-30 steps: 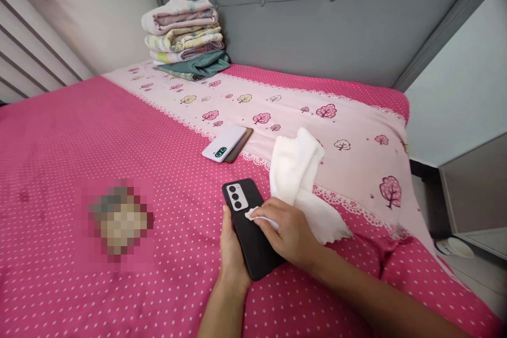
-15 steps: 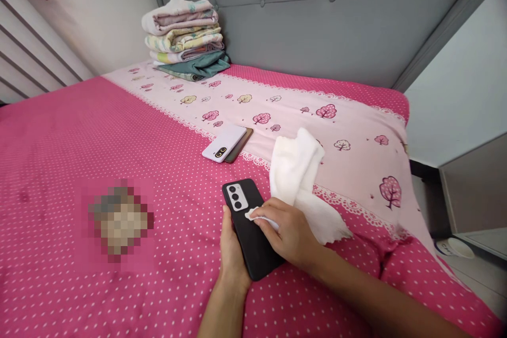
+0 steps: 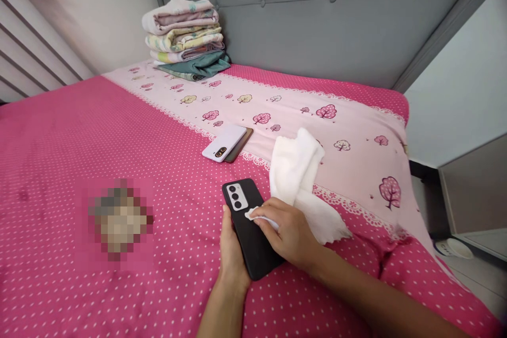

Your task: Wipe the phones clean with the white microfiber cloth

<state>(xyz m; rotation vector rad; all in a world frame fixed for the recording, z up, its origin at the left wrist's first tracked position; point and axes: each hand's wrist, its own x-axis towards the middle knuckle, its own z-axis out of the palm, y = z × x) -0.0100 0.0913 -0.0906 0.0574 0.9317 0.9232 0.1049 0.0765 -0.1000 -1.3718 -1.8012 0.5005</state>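
Cradling a black phone (image 3: 257, 251), the hands (image 3: 291, 232) hold white cloth (image 3: 251, 214) against it.

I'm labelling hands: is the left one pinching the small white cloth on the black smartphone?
No, the right hand pinches the small white cloth on the black smartphone, while the left hand holds its edge.

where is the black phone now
In the head view, the black phone is below centre, in the left hand, with the white cloth to its right.
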